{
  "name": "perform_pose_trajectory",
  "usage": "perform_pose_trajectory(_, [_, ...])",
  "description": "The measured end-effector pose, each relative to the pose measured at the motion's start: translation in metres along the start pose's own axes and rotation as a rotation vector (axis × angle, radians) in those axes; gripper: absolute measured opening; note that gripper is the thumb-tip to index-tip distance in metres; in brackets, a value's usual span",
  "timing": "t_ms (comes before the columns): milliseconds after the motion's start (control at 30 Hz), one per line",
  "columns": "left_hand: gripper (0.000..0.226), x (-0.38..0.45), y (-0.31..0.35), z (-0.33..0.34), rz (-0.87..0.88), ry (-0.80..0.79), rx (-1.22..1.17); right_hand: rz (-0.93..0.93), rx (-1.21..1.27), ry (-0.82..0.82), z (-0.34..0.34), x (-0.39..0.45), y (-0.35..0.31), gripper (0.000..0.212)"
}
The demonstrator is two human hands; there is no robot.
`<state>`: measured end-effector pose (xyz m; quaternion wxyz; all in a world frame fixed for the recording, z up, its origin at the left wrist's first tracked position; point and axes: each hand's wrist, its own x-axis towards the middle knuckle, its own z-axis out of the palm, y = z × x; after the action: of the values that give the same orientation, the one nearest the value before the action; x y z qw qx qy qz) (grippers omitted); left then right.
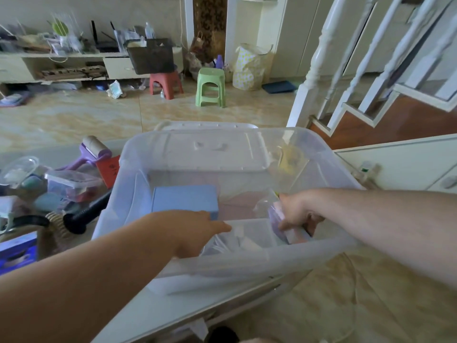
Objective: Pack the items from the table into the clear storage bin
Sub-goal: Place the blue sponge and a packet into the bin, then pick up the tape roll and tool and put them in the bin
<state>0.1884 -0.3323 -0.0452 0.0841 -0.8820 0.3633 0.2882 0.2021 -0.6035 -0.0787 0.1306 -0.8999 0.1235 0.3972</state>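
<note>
Two bare hands are reaching into the clear plastic storage bin [128, 184] sitting on the white tabletop [153, 315]. The left hand [197, 229] is spreading open over crumpled clear bags near the flat blue rectangular box [184, 201]. The right hand [296, 214] is gripping a pinkish packet in clear wrapping [291, 236] against the bin's near wall.
</note>
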Motion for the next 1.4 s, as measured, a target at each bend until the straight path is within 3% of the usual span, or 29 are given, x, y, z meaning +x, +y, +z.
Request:
perform_pose_trajectory(100, [0.075, 0.001, 0.0, -0.001, -0.009, -0.009, -0.014, 0.039, -0.291, -0.048, 0.003, -0.014, -0.011, 0.021])
perform_pose_trajectory(200, [0.073, 0.001, 0.001, -0.003, -0.017, -0.022, -0.027, 0.062, -0.369, -0.169, 0.006, -0.018, -0.015, 0.032])
perform_pose_trajectory(267, [0.071, -0.001, 0.002, -0.004, -0.032, -0.004, -0.051, 0.121, -0.449, -0.159, 0.003, -0.021, -0.018, 0.034])
perform_pose_trajectory(367, [0.049, -0.009, 0.004, -0.013, -0.05, 0.278, -0.051, -0.038, -0.673, 0.307, -0.02, -0.037, -0.026, 0.039])
perform_pose_trajectory(433, [0.037, -0.022, 0.002, -0.025, -0.071, 0.582, -0.06, -0.252, -0.468, 0.566, -0.033, -0.064, -0.04, 0.054])
perform_pose_trajectory(533, [0.032, -0.058, -0.012, -0.035, -0.107, 0.817, -0.084, -0.497, -0.068, 0.647, -0.036, -0.108, -0.071, 0.055])
perform_pose_trajectory(700, [0.029, -0.147, -0.073, 0.004, -0.253, 1.017, -0.199, -0.77, -0.031, 0.739, -0.001, -0.172, -0.149, 0.05])
perform_pose_trajectory(967, [0.037, -0.238, -0.155, 0.151, -0.737, 0.877, -0.52, -1.217, 0.037, 0.771, 0.099, -0.192, -0.292, 0.036])
perform_pose_trajectory(1033, [0.042, -0.239, -0.164, 0.184, -0.808, 0.871, -0.603, -1.182, -0.027, 0.704, 0.127, -0.173, -0.316, 0.041])
perform_pose_trajectory(1167, [0.061, -0.228, -0.179, 0.221, -0.839, 0.795, -0.768, -0.897, -0.129, 0.52, 0.168, -0.113, -0.343, 0.045])
perform_pose_trajectory(1300, [0.077, -0.2, -0.198, 0.219, -0.83, 0.676, -0.767, -0.762, -0.12, 0.507, 0.183, -0.071, -0.365, 0.053])
perform_pose_trajectory(1400, [0.064, -0.175, -0.208, 0.209, -0.844, 0.752, -0.783, -0.717, -0.166, 0.472, 0.186, -0.054, -0.386, 0.068])
